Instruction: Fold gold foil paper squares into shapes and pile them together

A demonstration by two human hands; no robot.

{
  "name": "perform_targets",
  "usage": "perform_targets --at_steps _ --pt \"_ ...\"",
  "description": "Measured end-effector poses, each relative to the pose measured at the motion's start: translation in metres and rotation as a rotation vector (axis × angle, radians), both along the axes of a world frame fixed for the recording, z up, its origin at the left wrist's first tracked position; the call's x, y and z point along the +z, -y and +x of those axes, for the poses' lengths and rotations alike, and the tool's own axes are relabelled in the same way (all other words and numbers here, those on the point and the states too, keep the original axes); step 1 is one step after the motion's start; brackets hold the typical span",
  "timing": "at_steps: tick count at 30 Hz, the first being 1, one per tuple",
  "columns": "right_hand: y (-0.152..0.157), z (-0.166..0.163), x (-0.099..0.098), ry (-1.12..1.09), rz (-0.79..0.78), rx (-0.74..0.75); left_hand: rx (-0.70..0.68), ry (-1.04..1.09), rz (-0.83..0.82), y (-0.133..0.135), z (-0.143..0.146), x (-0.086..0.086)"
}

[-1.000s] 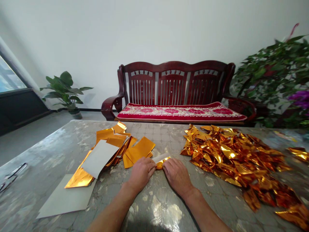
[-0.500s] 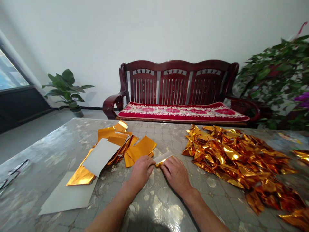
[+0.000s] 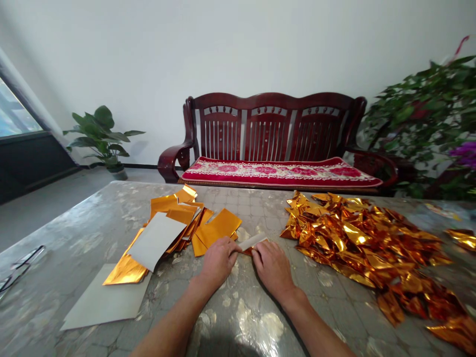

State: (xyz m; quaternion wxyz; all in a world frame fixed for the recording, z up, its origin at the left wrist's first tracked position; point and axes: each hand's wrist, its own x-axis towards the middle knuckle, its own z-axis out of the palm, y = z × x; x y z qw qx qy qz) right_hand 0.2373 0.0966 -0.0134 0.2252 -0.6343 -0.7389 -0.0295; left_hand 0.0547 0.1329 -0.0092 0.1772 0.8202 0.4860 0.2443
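A small foil sheet (image 3: 252, 244), gold on one face and white on the other, lies on the table (image 3: 238, 317) between the person's two hands. The left hand (image 3: 217, 262) has its fingers curled down and closed on the sheet's left end, thumb tucked against the fingertips. The right hand (image 3: 273, 267) is closed the same way on the sheet's right end, knuckles up, with the fingertips pressing the paper to the tabletop. The two hands almost touch over the sheet, so only a narrow white strip and a sliver of gold show above them. The rest of the sheet is hidden under the fingers, and its folds cannot be made out.

Just left of the foil sheet lies a loose stack of flat gold sheets (image 3: 193, 225), one turned white side up (image 3: 154, 241). Farther left and nearer the person is a grey sheet (image 3: 104, 302). Well left of the foil sheet, at the table's edge, is a pair of glasses (image 3: 18, 270), cut off by the frame. Right of the foil sheet spreads a heap of crumpled gold pieces (image 3: 364, 248), which runs out of view at the lower right.

Beyond the foil sheet, past the table, stands a dark wooden bench (image 3: 271, 139) with a red cushion (image 3: 278, 173). A potted plant (image 3: 102, 136) stands to the bench's left and a larger plant (image 3: 431, 119) to its right.
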Motion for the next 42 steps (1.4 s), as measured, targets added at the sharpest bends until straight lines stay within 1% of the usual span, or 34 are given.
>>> perform_targets --at_steps 5,11,16,23,29,32,35,38,42 --pt "0.001 -0.002 0.003 0.054 -0.016 -0.098 0.021 -0.024 -0.015 -0.001 0.002 0.002" --pt "0.001 -0.002 0.004 0.075 -0.054 -0.126 0.034 0.009 0.014 -0.002 0.002 -0.005" --pt "-0.001 0.000 0.005 0.072 -0.060 -0.107 0.027 0.042 0.018 -0.003 0.003 -0.007" --pt "-0.002 0.002 0.007 0.055 -0.110 -0.069 0.035 0.003 -0.002 -0.003 0.005 -0.005" --pt "-0.004 0.006 0.012 0.041 -0.174 -0.040 0.046 -0.044 -0.044 -0.006 0.007 0.001" --pt "-0.005 0.004 0.012 0.058 -0.165 -0.061 0.074 -0.061 -0.104 -0.009 0.009 0.006" --pt "-0.004 0.002 0.010 0.068 -0.142 -0.088 0.114 -0.062 -0.136 -0.011 0.010 0.008" --pt "-0.004 -0.001 0.008 0.080 -0.121 -0.108 0.144 -0.031 -0.134 -0.010 0.011 0.004" --pt "-0.006 -0.004 0.007 0.091 -0.109 -0.153 0.141 0.013 -0.100 -0.009 0.010 -0.001"
